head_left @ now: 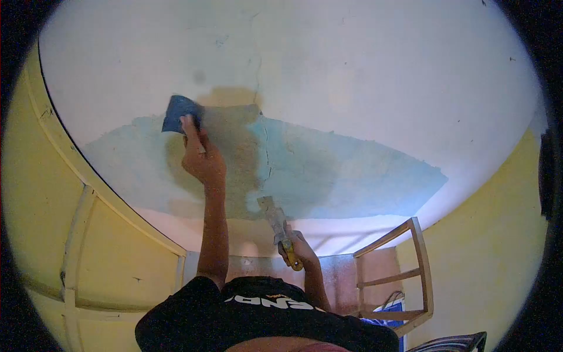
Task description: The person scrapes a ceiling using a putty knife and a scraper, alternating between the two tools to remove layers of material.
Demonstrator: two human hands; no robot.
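Raised toward the pale ceiling (375, 76), my left hand (202, 159) grips a dark blue putty spreader (180, 114), its blade against the surface. One finger stretches along the spreader's face. Lower and to the right, my right hand (302, 249) is wrapped round a putty knife (274, 220) with a yellow handle, its blade smeared and pointing up. A pale green patch (328, 170) with a ragged upper edge spreads behind both tools. A thin crack (268, 146) runs through it between the hands. My left hand's shadow darkens part of the patch.
Yellow panelled wall (117, 252) with raised strips curves along the left. On the right stands a wooden frame (417, 258) with crossbars, before another yellow wall (487, 234). A blue object (394, 314) shows behind the frame, and a dark curved item (451, 342) sits at bottom right.
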